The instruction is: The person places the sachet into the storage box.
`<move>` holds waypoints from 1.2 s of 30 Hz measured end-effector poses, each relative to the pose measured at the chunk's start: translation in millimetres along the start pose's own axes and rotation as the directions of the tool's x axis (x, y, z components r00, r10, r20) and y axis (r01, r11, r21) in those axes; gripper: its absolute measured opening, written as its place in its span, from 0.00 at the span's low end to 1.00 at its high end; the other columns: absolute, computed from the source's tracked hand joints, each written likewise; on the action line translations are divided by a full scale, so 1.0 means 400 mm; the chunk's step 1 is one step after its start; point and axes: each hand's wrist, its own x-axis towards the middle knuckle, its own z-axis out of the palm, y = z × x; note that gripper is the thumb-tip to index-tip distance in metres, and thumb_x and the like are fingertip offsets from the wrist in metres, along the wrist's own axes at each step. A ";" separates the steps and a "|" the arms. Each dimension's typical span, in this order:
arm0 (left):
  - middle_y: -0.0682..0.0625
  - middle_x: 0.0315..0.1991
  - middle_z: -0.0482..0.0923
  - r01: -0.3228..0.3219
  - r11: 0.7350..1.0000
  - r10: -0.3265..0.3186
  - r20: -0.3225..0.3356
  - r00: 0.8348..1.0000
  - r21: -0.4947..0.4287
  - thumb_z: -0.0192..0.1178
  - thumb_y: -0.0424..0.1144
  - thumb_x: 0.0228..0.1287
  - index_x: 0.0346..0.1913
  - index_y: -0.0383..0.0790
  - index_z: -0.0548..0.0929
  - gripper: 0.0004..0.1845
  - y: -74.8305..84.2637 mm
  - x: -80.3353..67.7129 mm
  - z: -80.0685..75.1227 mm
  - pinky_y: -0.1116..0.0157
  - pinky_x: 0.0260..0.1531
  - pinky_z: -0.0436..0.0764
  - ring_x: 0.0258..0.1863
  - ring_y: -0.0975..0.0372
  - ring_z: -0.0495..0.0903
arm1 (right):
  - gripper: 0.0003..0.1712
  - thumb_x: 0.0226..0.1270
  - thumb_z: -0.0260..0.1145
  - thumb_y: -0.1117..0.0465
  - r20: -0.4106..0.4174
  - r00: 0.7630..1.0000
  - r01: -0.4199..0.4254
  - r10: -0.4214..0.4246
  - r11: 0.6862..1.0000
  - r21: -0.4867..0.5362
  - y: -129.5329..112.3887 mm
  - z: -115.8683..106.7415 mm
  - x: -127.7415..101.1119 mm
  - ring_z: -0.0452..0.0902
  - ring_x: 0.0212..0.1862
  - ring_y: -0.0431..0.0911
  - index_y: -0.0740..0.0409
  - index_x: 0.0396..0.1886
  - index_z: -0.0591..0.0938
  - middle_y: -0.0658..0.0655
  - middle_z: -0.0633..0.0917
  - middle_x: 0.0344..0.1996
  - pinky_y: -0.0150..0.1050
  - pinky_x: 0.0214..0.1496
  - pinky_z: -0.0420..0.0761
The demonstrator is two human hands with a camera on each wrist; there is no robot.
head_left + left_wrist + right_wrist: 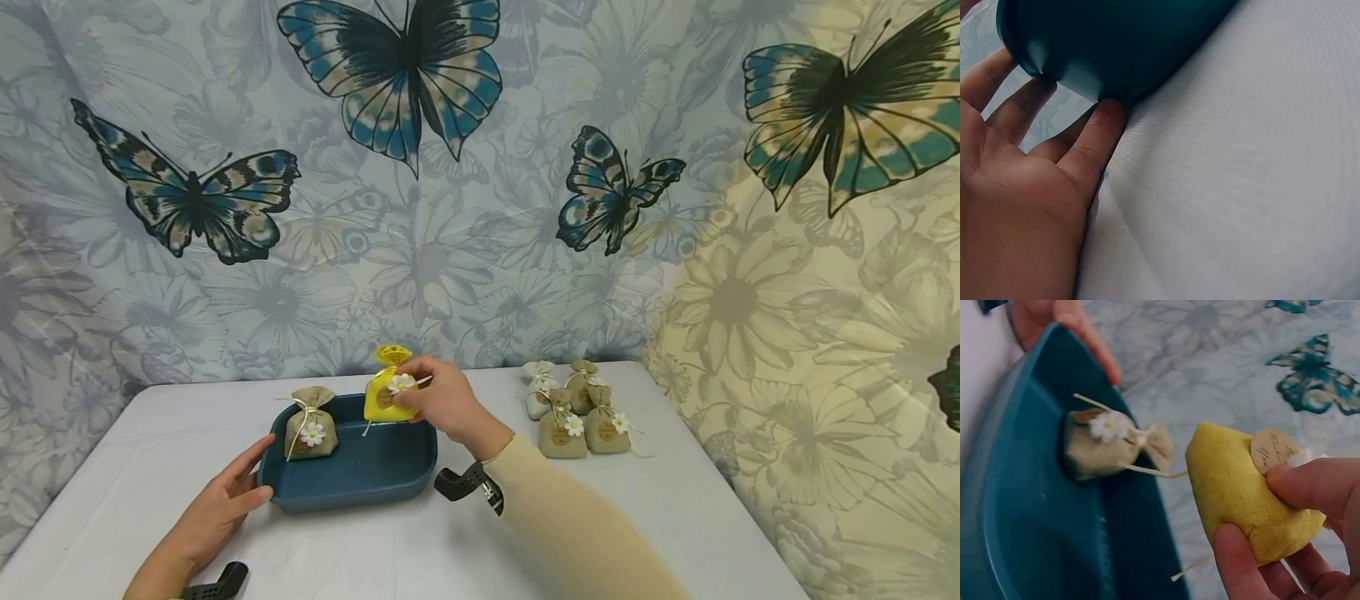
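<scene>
Butterfly-print fabric [495, 250] behind a white-clothed bench [337, 558], left hand [225, 504] is touching a blue rectangular tray [367, 467] fingers apart, steadying it I guess, while right hand [446, 400] pinches a yellow cloth pouch [380, 385] near its far rim.

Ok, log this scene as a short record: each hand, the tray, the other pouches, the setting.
Right hand: grips yellow pouch near the tray's far rim
Left hand: touches the tray's left end
Blue tray: one tan pouch inside, at left
Right of tray: three tan pouches, one whitish pouch
Surface: white tablecloth
Backdrop: butterfly-and-flower cloth
</scene>
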 end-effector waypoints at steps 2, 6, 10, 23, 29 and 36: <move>0.35 0.78 0.27 0.002 1.000 -0.002 -0.002 1.000 -0.001 0.56 0.33 0.75 0.81 0.42 0.44 0.41 0.001 0.000 0.001 0.51 0.65 0.50 0.74 0.36 0.30 | 0.17 0.58 0.76 0.68 0.011 1.000 -0.030 0.030 0.999 -0.014 0.010 0.032 0.010 0.81 0.39 0.48 0.54 0.47 0.85 0.53 0.79 0.42 0.43 0.32 0.86; 0.35 0.78 0.27 -0.001 1.000 0.001 -0.002 1.000 -0.005 0.57 0.33 0.74 0.81 0.42 0.44 0.41 0.000 0.002 0.000 0.42 0.63 0.45 0.74 0.35 0.30 | 0.15 0.58 0.75 0.70 0.023 0.997 -0.067 0.068 0.996 -0.051 0.043 0.084 0.030 0.80 0.37 0.46 0.53 0.44 0.85 0.49 0.81 0.40 0.41 0.30 0.85; 0.35 0.78 0.26 0.001 1.000 -0.001 0.003 1.000 -0.009 0.56 0.33 0.75 0.81 0.43 0.44 0.41 -0.004 0.001 -0.003 0.42 0.63 0.44 0.73 0.35 0.29 | 0.15 0.56 0.74 0.72 0.020 0.996 -0.084 0.086 0.992 -0.096 0.076 0.119 0.050 0.79 0.35 0.45 0.53 0.41 0.85 0.48 0.82 0.37 0.38 0.26 0.83; 0.34 0.77 0.25 -0.014 1.000 0.014 0.027 1.000 -0.028 0.55 0.32 0.75 0.81 0.43 0.43 0.41 -0.003 0.003 -0.007 0.52 0.67 0.53 0.72 0.32 0.29 | 0.17 0.54 0.71 0.76 0.012 0.997 -0.070 0.076 0.963 -0.261 0.125 0.157 0.076 0.76 0.35 0.41 0.53 0.39 0.85 0.47 0.82 0.36 0.34 0.29 0.79; 0.33 0.77 0.25 -0.027 0.999 0.027 0.025 0.999 -0.025 0.55 0.31 0.75 0.81 0.42 0.43 0.41 0.001 0.006 -0.003 0.69 0.60 0.64 0.72 0.31 0.31 | 0.19 0.52 0.68 0.78 0.002 0.998 -0.065 0.069 0.948 -0.313 0.134 0.169 0.078 0.75 0.38 0.40 0.53 0.38 0.84 0.47 0.82 0.37 0.32 0.35 0.77; 0.33 0.77 0.27 -0.021 1.000 0.021 0.014 1.000 -0.022 0.56 0.31 0.74 0.81 0.41 0.43 0.42 -0.003 0.003 -0.001 0.79 0.50 0.67 0.72 0.31 0.33 | 0.16 0.56 0.72 0.74 0.001 0.994 -0.105 0.112 0.938 -0.331 0.136 0.180 0.075 0.75 0.37 0.40 0.50 0.39 0.84 0.46 0.82 0.37 0.33 0.36 0.77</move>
